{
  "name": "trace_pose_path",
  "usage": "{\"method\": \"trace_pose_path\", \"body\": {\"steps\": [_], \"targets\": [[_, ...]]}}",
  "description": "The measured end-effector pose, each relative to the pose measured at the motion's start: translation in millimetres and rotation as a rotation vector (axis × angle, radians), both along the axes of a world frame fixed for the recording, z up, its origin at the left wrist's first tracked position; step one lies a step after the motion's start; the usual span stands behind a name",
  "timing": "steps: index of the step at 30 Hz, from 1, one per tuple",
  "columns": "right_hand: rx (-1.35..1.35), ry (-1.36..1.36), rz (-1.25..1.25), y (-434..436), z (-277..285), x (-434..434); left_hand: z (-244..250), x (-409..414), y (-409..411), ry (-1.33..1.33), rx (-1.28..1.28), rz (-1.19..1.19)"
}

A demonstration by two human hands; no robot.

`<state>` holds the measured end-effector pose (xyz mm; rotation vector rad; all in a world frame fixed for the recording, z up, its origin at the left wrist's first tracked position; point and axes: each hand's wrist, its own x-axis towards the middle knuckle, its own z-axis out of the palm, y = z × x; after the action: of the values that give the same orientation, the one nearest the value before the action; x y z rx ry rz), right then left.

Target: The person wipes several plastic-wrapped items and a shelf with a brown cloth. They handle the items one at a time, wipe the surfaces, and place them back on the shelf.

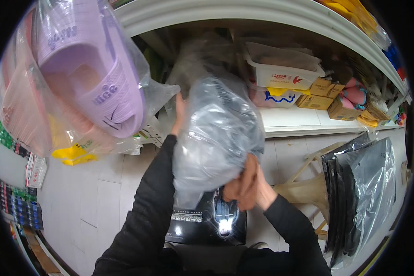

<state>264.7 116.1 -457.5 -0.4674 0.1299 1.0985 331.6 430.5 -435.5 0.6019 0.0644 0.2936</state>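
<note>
A large clear plastic bag (220, 127) with dark contents fills the middle of the view, upright between my hands. My left hand (180, 112) is at its left side, mostly hidden behind the plastic, so its grip cannot be made out. At the bag's lower right, my right hand (258, 186) is closed on a brown cloth (241, 188), which touches the bag. Below the bag lies a black printed box (207, 224) on the floor, near my feet.
Bagged purple slippers (89, 76) and pink slippers (24, 114) hang at the left. Ahead is a white shelf (293, 119) with a white plastic bin (283, 74) and small cardboard boxes (317, 95). Black plastic-wrapped packages (362, 193) rest on a stool (307, 189) at the right.
</note>
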Motion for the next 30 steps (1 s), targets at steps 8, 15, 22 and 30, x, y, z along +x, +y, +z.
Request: {"method": "trace_pose_path", "body": {"steps": [8,15,22,30], "targets": [[-0.274,0.027,-0.046,88,-46,18,-60,-119,-10,0.405,0.553,-0.186],[-0.454,-0.120,0.102,84,-51,12,14,-204,-34,0.594,0.125,-0.299],[-0.497,-0.215,-0.023,41,-8,3,-3,-150,-38,0.691,0.184,-0.139],[-0.676,-0.539,-0.035,-13,-41,-11,-58,-12,77,0.338,0.136,0.087]]}}
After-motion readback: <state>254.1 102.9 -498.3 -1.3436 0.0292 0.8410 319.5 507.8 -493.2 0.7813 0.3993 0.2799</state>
